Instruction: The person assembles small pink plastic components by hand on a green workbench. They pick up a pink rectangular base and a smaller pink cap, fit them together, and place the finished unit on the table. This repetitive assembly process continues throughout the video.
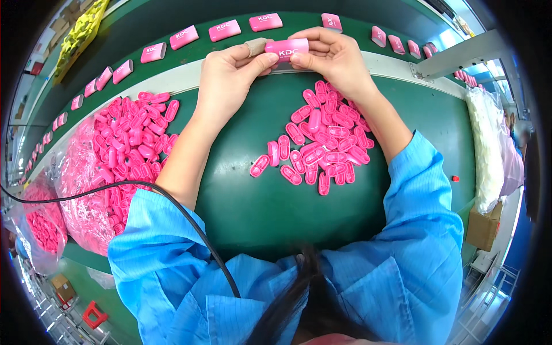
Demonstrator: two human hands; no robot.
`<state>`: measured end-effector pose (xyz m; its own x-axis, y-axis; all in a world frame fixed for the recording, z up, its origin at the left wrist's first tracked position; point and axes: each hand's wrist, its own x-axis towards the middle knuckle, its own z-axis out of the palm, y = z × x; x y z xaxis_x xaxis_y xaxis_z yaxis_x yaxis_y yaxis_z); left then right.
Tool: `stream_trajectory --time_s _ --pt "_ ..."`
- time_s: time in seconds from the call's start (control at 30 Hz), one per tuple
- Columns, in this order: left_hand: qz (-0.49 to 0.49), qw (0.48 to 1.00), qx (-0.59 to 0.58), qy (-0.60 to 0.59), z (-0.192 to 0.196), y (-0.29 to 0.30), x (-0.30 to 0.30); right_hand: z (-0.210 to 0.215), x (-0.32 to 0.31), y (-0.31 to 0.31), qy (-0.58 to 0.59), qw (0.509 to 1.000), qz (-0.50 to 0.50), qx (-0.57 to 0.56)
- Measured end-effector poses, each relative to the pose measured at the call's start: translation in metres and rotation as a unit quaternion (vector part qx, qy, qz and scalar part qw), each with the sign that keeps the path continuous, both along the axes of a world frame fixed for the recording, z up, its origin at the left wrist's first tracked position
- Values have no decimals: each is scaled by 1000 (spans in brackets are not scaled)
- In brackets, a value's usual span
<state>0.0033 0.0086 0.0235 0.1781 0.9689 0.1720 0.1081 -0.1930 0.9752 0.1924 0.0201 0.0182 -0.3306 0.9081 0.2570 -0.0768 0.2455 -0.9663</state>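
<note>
A pink flattened case with white lettering (287,48) is held level between both hands, just above the near edge of the green conveyor belt. My left hand (233,72) pinches its left end, with a beige wrap around one finger. My right hand (339,60) grips the right end between thumb and fingers. Below my right wrist, a loose pile of small pink oval caps (333,135) lies on the green table (241,201). Left of my left forearm is a larger heap of the same caps (132,132), spilling from a clear plastic bag (83,178).
Similar pink cases (224,30) stand spaced along the conveyor belt (201,49). A black cable (138,183) crosses my left arm. A metal bracket (454,54) juts in at right, near a white plastic bag (484,149). A yellow tray (80,37) sits far left.
</note>
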Motion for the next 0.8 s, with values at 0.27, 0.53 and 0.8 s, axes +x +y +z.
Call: stream_trajectory --time_s 0.27,0.53,0.8 --pt "22 999 29 22 0 -7 6 2 5 2 -20 998 10 -53" --pt "81 973 167 138 -8 -19 17 2 1 -3 -48 998 -27 -7" --pt "82 909 255 320 3 -20 10 10 -9 6 -143 984 -69 77"
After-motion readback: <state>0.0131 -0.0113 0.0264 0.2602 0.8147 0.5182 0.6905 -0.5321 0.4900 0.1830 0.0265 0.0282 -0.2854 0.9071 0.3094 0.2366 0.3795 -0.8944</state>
